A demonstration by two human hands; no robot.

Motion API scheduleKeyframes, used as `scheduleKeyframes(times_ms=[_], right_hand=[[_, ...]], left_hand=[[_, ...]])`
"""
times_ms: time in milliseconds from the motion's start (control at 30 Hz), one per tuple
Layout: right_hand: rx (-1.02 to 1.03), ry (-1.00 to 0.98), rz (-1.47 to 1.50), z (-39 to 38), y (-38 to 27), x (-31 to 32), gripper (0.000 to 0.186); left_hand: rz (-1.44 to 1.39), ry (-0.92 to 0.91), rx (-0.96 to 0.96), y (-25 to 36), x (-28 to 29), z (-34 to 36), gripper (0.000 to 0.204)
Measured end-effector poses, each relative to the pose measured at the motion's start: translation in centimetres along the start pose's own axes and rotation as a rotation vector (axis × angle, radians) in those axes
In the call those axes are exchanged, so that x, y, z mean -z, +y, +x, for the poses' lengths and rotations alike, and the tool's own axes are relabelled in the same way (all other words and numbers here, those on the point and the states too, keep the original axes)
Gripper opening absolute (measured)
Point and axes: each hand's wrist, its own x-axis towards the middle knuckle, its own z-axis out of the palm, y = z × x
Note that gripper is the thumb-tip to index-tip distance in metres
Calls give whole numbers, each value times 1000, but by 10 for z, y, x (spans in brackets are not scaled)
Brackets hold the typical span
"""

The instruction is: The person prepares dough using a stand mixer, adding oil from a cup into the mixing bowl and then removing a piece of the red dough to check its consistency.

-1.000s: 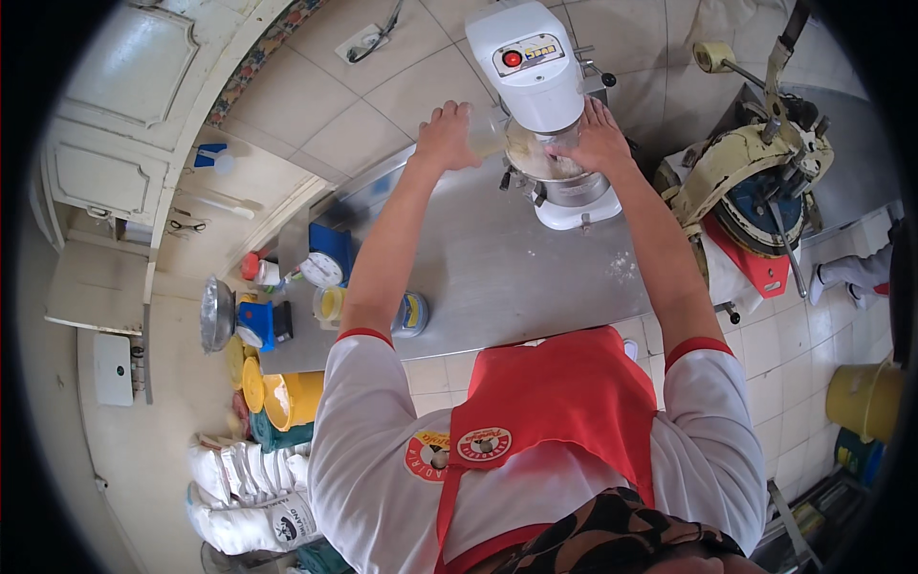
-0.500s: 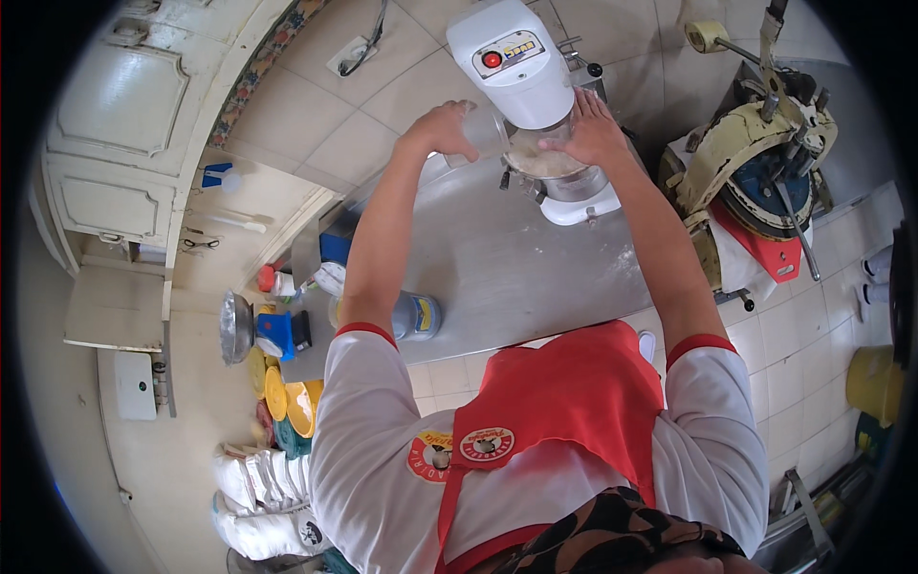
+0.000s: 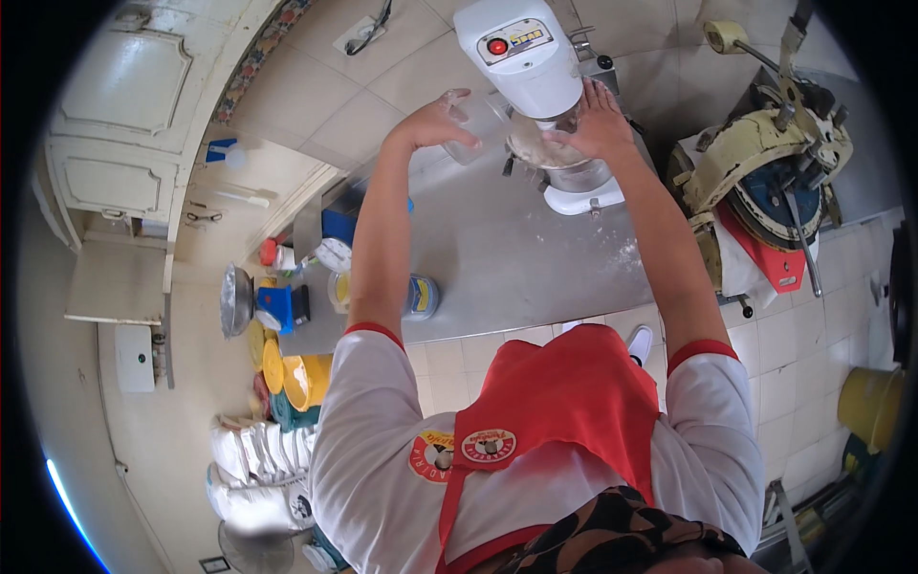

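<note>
At the upper middle stands a white stand mixer [image 3: 526, 72] with a red button, its metal bowl [image 3: 579, 179] under the head and pale flour-like stuff [image 3: 537, 143] inside. My left hand [image 3: 435, 124] curves round a see-through plastic container [image 3: 483, 129] just left of the bowl. What the container holds, if anything, I cannot make out. My right hand [image 3: 601, 126] lies along the bowl's right side, against the mixer head, fingers stretched out and thumb over the bowl. Traces of white powder show on both hands.
White powder dusts the steel table [image 3: 507, 258]. A grey-blue tub [image 3: 421, 298] and a blue scale [image 3: 277, 308] stand at the left. A cream-painted machine with a long lever [image 3: 765, 182] stands at the right. White sacks [image 3: 258, 469] are stacked lower left.
The whole view has shifted a little. My left hand and the clear container sit slightly farther from the bowl. My right hand stays beside the mixer head.
</note>
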Motion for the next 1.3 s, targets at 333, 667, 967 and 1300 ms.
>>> scheduleKeyframes(times_ms=[333,667,967,1300], right_hand=[[-37,-17,-68,4,-9,6,135],[7,-1,19,11,-7,5,125],[65,25,86,1,-17,12,109],[111,108,131,8,-21,14,107]], left_hand=[[-623,821,40,-158,-273,-68,123],[-681,1112,419,-300,-394,-88,119],[-642,1388,333,-253,-364,-68,115],[-800,532,-210,-40,-158,146,72]])
